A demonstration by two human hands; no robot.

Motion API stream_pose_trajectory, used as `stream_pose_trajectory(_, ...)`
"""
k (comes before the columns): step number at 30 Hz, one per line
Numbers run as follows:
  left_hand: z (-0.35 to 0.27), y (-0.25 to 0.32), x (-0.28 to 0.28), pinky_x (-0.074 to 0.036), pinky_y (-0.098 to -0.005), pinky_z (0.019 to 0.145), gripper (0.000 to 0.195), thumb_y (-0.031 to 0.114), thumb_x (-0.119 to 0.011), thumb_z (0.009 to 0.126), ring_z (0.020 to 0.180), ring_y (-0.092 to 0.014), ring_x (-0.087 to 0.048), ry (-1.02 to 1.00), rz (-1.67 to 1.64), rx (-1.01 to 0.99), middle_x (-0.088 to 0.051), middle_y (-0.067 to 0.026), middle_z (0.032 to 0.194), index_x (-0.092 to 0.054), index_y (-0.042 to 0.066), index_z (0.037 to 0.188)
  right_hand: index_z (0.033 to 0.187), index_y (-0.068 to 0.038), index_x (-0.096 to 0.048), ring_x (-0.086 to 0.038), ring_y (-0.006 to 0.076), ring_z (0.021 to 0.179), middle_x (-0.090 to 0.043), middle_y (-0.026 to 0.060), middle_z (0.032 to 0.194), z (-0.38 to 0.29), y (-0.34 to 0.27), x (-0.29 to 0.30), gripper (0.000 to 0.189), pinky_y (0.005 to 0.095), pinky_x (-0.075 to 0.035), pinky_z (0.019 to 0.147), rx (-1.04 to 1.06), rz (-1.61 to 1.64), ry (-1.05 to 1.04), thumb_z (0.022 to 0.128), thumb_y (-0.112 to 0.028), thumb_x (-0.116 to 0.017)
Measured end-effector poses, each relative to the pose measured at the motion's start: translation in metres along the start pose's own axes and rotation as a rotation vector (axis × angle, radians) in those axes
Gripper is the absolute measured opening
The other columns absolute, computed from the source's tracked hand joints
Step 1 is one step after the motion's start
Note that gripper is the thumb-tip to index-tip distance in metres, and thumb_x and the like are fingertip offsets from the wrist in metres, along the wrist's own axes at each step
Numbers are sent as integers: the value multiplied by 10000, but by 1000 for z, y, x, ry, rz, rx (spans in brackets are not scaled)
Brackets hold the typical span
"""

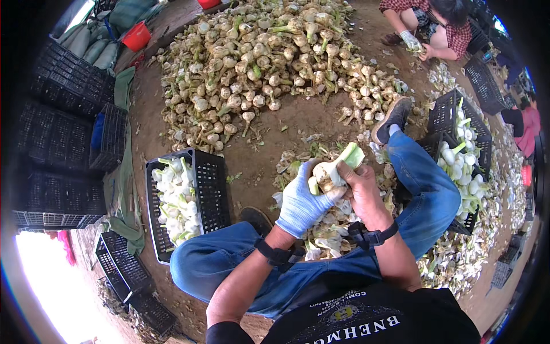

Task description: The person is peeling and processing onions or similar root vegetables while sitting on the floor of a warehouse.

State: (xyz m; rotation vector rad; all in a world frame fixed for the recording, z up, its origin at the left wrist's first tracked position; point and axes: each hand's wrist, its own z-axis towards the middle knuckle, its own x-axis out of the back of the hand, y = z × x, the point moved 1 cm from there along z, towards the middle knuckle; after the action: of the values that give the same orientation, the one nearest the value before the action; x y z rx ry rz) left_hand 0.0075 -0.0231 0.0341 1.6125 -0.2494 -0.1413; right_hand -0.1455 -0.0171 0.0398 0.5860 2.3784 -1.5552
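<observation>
Between my two hands is a garlic bulb (pixel 327 175) with a thick green stem stub pointing up and right. Its skin is brown and dirty on one side and white by the stem. My left hand (pixel 303 198), in a pale knitted glove, cups the bulb from the left and below. The bare thumb of my right hand (pixel 364 191) presses at the base of the stem; its other fingers are partly hidden behind the bulb. Beneath my hands, peeled garlic skins (pixel 328 234) lie heaped on the ground between my legs.
A large heap of unpeeled garlic (pixel 258 60) covers the ground ahead. One black crate (pixel 210 189) of white bulbs stands by my left knee, and more crates of white garlic (pixel 464 172) are at my right. Crates are stacked (pixel 60 137) far left. Another person (pixel 429 30) sits ahead right.
</observation>
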Motion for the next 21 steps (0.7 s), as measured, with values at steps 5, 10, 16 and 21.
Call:
stream_pose_trajectory(5,-8,-2,8,-548,-274,645,608,587,-593,914,767,-150,-653,-126,-407,305,-677,-89,926,-579,57,1213,968,-86,-700,-508,22,504,-668,-26,748,-11,6,-1,187,196,-339,401,2,142,-66,926,-268,-711)
stream_pose_trajectory(10,-7,-4,12,-567,-307,620,687,688,-450,939,788,-182,-669,-128,-835,529,-684,-82,973,-598,70,1200,1027,-91,-690,-505,20,507,-673,-27,781,-19,8,-6,262,185,-331,389,-47,203,3,907,-320,-731)
stream_pose_trajectory(16,-3,-11,5,-500,-253,697,609,618,-516,959,803,-83,-584,-105,-442,330,-655,-14,955,-620,59,1177,1044,-45,-674,-491,23,510,-646,-22,758,-15,5,-2,310,203,-360,418,121,-170,-29,947,-339,-687)
stream_pose_trajectory(21,-8,-5,4,-505,-239,687,540,508,-644,920,810,-73,-609,20,-46,82,-676,-34,971,-616,33,1175,1004,-46,-681,-479,19,505,-618,-37,710,-13,6,2,312,201,-353,420,187,-281,40,939,-350,-697)
